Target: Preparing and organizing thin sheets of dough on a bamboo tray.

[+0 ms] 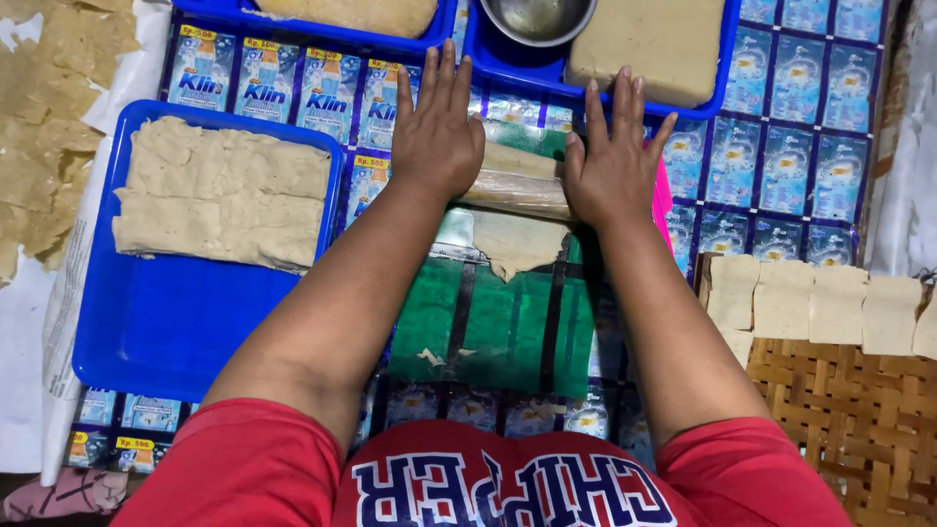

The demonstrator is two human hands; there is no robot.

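Both hands flat, palms down, fingers extended, pressing on a rolling pin [515, 183] wrapped in thin dough. No grip, just open palms on top. Left hand [436, 137] is on the pin's left end, right hand [612, 166] on its right end; the exposed middle of the pin shows between them.

Landmark: green mat [488, 322].
- The pin lies crosswise at the mat's far edge.
- A thin dough sheet [517, 244] trails off the pin toward the person, lying on the mat's far half, torn to a point at its near edge.
- Small dough scraps on the mat near its centre.
- Left of the mat: blue tray [166, 322] with stacked flat dough sheets [223, 193] in its far half.
- Beyond the mat: second blue tray [703, 102] holding a metal bowl [537, 18] and a thick dough block [662, 44]; another tray further left with a dough slab, partly cut off by the frame.
- Right of the mat: woven bamboo tray [849, 410] with a row of cut dough squares [815, 303] along its far edge.
- Far left of the mat: thin dried sheets on white paper.
- Under the mat: sheets of printed sachet packaging [781, 166] cover the surface.
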